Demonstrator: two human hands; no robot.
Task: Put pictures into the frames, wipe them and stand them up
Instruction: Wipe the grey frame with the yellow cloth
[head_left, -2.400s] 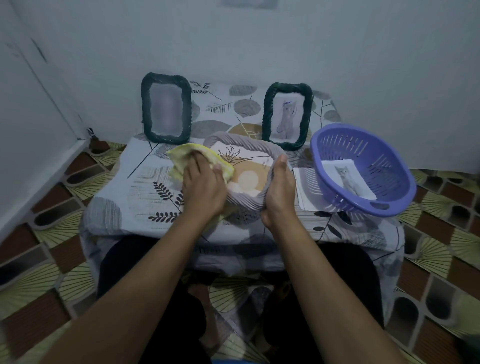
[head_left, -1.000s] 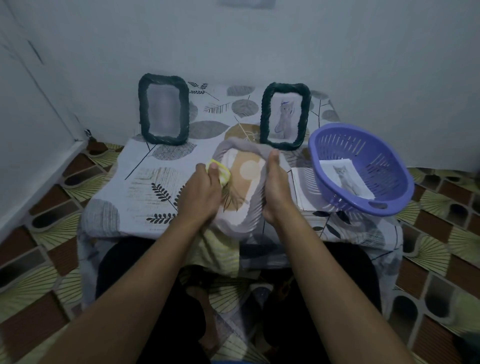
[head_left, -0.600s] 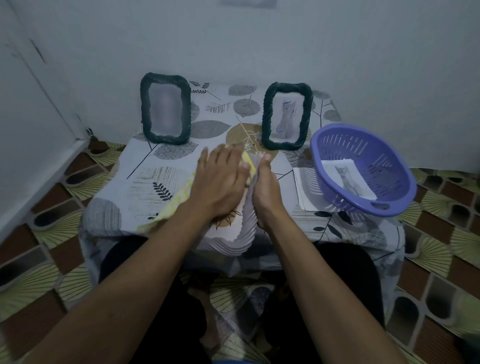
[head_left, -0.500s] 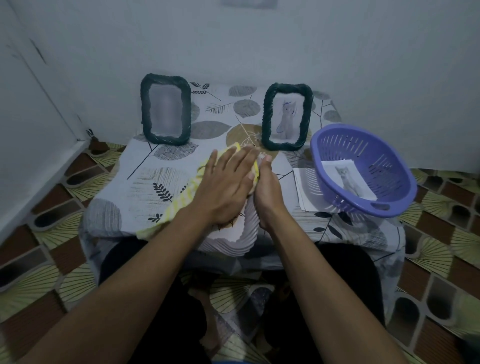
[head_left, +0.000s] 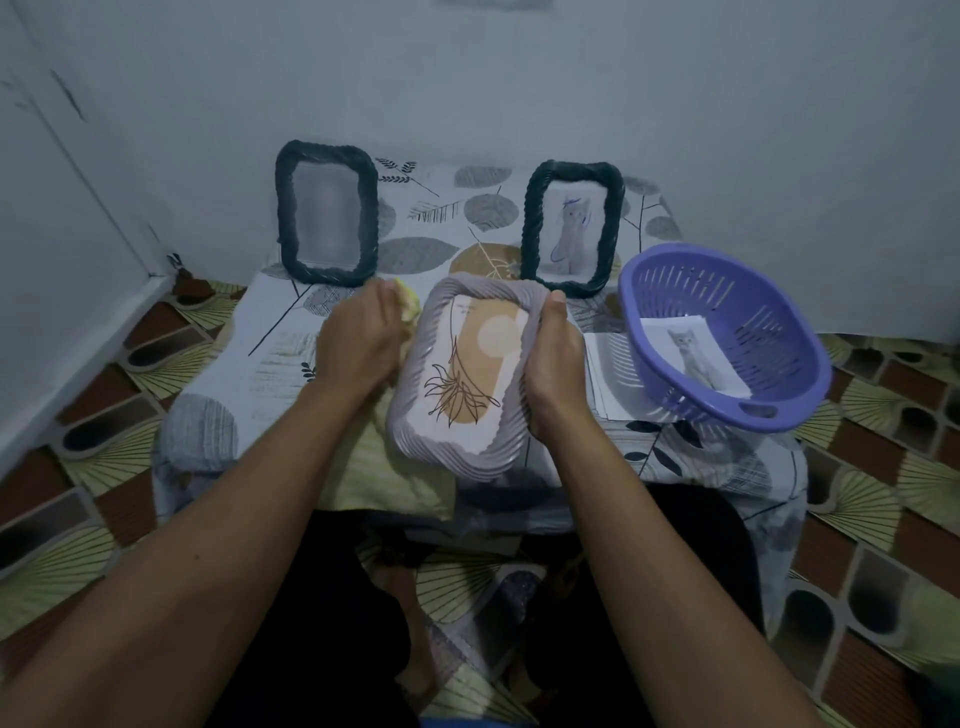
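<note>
The left hand (head_left: 361, 340) is closed round a yellow cloth (head_left: 384, 467). The cloth hangs down below the hand, over the table edge. Past this hand, by the wall, a dark frame (head_left: 327, 213) stands up.

Just right of the left hand is the grey frame (head_left: 467, 364), with a picture in it. Its long side points away from the person. It looks tipped, not flat.

The right hand (head_left: 556, 364) grips the grey frame's right edge, with the thumb near the far corner. So the frame sits between the two hands, and both are right at it.

Past the right hand stands a second dark frame (head_left: 571, 228). Further right is a basket (head_left: 769, 332).

I think the next job is to stand the grey frame up. The right hand has the better hold for that. The gap between the dark frames, straight ahead of the hands, looks like a good spot.
</note>
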